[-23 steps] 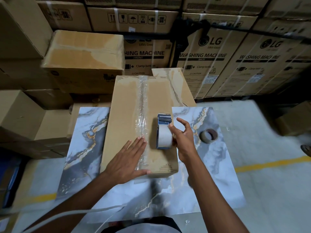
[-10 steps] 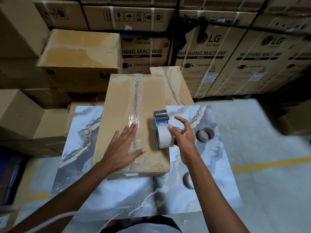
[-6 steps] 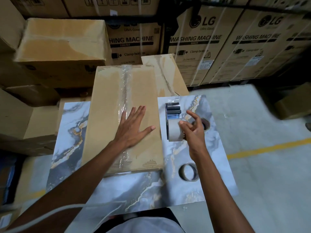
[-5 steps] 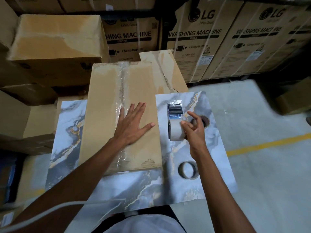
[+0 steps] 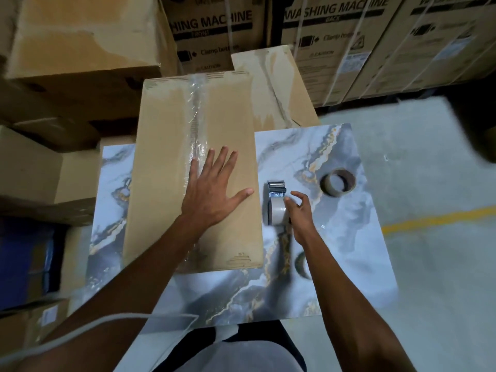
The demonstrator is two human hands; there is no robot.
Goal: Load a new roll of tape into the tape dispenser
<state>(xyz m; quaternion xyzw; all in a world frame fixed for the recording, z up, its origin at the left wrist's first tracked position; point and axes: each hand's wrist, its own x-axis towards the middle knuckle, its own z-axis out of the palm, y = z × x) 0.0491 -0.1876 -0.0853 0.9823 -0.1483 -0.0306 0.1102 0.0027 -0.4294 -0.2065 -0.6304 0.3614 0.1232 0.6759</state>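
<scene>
A hand tape dispenser (image 5: 276,204) with a metal front and a whitish roll on it stands on the marble-patterned table (image 5: 349,237), just right of a flat taped cardboard box (image 5: 171,170). My right hand (image 5: 300,213) grips the dispenser from its right side. My left hand (image 5: 214,194) lies flat and spread on the box lid, beside its clear tape seam. A brown tape roll (image 5: 337,182) lies on the table to the right of the dispenser. Another roll (image 5: 302,264) lies nearer me, partly hidden by my right forearm.
Stacked cardboard boxes (image 5: 80,44) fill the left side and back. Large washing machine cartons (image 5: 375,44) line the far wall. A concrete floor with a yellow line (image 5: 434,218) lies to the right. A white cable (image 5: 107,322) crosses my left forearm.
My right hand carried the dispenser off the box top to the right and down onto the table. My left hand slid up the box lid. The view tilted downward.
</scene>
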